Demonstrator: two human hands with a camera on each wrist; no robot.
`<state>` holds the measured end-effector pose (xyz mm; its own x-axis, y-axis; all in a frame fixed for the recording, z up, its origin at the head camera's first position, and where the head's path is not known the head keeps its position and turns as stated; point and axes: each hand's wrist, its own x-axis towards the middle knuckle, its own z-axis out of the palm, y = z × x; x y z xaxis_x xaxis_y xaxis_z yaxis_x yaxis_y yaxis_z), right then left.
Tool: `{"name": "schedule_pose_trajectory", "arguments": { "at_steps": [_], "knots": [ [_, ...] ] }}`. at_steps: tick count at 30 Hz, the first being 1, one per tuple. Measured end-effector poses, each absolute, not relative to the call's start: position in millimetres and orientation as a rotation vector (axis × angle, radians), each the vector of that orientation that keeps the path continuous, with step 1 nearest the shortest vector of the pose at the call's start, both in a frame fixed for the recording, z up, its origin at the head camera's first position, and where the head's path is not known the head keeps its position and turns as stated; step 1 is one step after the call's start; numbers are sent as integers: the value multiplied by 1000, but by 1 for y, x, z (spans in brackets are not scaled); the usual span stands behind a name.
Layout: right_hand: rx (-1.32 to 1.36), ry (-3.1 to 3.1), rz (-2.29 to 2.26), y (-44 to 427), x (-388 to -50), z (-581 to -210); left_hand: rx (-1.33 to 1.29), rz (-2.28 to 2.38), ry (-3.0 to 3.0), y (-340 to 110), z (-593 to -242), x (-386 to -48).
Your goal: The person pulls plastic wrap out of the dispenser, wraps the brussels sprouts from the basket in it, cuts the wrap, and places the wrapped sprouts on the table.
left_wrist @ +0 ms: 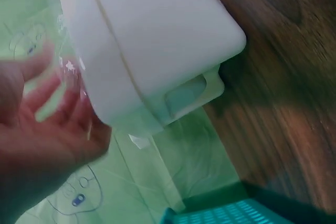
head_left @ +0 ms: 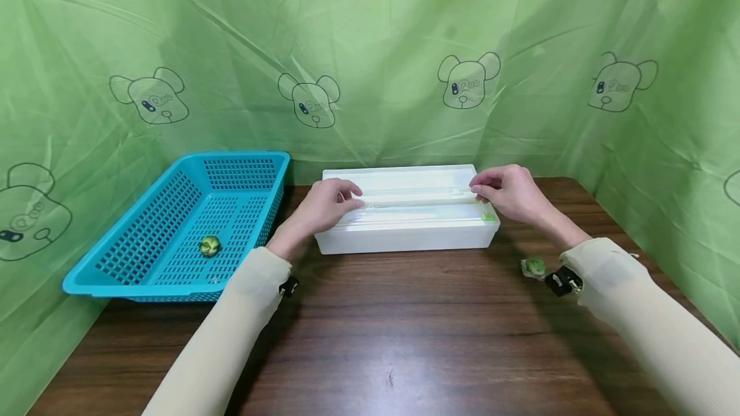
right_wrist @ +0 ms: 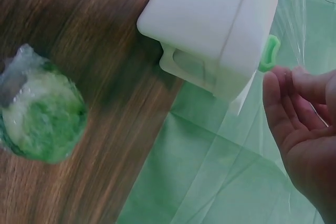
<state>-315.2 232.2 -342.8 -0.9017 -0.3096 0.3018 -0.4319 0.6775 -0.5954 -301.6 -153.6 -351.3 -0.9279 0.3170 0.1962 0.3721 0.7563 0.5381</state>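
The right hand [head_left: 510,190] pinches cling film [right_wrist: 296,22]; the left hand's [head_left: 329,204] fingers bend (pinching or not, I cannot tell) at the film dispenser [head_left: 405,241]. At its four o'clock, a wrapped Brussels sprout [head_left: 534,267] looks done; at nine, in the basket [head_left: 87,284], a bare sprout [head_left: 209,246] seemingly awaits wrapping.

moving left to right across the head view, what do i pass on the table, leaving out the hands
Blue basket → white box → plastic-wrapped green vegetable.
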Motion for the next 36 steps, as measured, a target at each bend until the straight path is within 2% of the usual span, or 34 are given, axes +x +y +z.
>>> {"name": "schedule_pose_trajectory", "arguments": {
  "at_steps": [3,8,22,36],
  "knots": [
    [591,-2686,1036,230,-315,-345,-611,-849,-2900,-157,-351,-301],
    [563,-2673,1073,227,-315,-346,-438,-791,-2900,-160,-348,-301],
    [490,-2630,1194,217,-325,-333,-180,-1218,-2786,-164,-331,-312],
    [450,-2578,1157,221,-316,-302,-236,-1312,-2639,-167,-298,-302]
  ]
}}
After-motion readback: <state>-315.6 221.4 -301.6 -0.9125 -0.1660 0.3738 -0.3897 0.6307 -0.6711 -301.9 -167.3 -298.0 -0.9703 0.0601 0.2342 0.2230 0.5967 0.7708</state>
